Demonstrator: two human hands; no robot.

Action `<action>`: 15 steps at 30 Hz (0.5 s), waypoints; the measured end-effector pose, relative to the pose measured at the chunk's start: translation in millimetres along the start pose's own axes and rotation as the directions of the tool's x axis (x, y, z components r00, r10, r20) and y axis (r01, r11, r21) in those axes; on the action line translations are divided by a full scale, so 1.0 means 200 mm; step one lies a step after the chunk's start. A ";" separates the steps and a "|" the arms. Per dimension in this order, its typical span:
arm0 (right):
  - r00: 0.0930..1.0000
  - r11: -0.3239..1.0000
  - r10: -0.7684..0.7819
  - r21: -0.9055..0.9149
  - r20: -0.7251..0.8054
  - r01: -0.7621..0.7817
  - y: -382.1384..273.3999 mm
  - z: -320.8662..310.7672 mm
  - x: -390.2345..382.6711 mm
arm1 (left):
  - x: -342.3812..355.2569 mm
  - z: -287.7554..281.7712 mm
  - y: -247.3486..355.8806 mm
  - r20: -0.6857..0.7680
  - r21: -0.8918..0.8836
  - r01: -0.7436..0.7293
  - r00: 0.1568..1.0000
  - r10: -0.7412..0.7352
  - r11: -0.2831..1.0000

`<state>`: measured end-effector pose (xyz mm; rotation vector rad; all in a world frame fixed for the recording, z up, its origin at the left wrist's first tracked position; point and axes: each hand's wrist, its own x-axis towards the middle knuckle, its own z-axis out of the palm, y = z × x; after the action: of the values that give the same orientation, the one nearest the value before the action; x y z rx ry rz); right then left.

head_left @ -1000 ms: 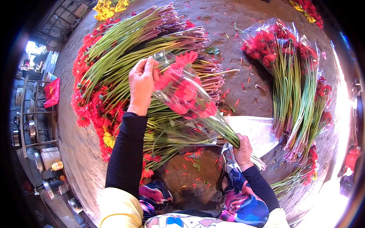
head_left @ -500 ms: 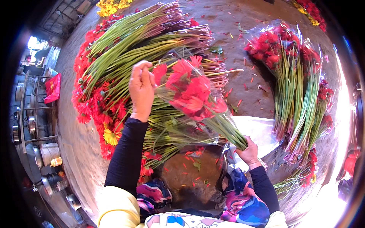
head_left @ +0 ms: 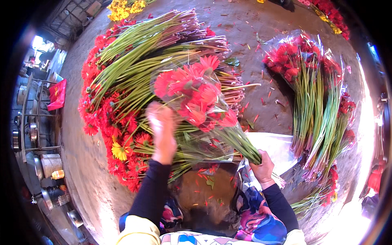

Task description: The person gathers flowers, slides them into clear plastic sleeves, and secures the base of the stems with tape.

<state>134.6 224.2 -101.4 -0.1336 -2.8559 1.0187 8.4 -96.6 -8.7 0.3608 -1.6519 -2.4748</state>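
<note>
My right hand (head_left: 262,168) grips the green stems of a bunch of red gerbera daisies (head_left: 200,96) in a clear plastic sleeve. The bunch slants up and left, its blooms at the far end. Beside the sleeve's left edge is my left hand (head_left: 161,132), smeared by motion; its fingers cannot be made out, nor whether it touches the plastic. Under and behind the bunch lies a large heap of loose red gerberas (head_left: 122,118), stems pointing right. One yellow gerbera (head_left: 119,151) shows among its blooms.
Sleeved red bunches (head_left: 304,94) lie on the ground to the right. White sheeting (head_left: 275,149) is next to my right hand. Yellow flowers (head_left: 124,10) are at the far left. Metal racks with pots (head_left: 34,130) line the left side. Petals litter the brown ground (head_left: 204,185).
My left hand has dropped down from near the blooms and slightly right. The bunch has shifted a little left, still in my right hand.
</note>
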 end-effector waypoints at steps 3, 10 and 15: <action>0.998 0.996 -0.061 0.058 -0.017 0.062 -0.10 0.04 -0.02 | -0.20 0.14 -0.24 0.167 0.013 0.325 0.932 -0.323 0.946; 0.916 0.943 -0.328 0.135 0.231 0.304 -0.16 -0.13 0.06 | -0.20 0.18 -0.38 0.246 -0.309 0.518 0.854 -0.459 0.798; 0.896 0.815 -0.441 0.444 0.058 0.372 -0.59 -0.41 0.63 | -0.21 0.07 -0.39 0.338 -0.339 0.664 0.747 -0.573 0.666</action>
<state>15.5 199.5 45.8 0.5987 -2.5263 1.5564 46.3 -42.7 -70.2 0.7359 -1.0477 -3.4019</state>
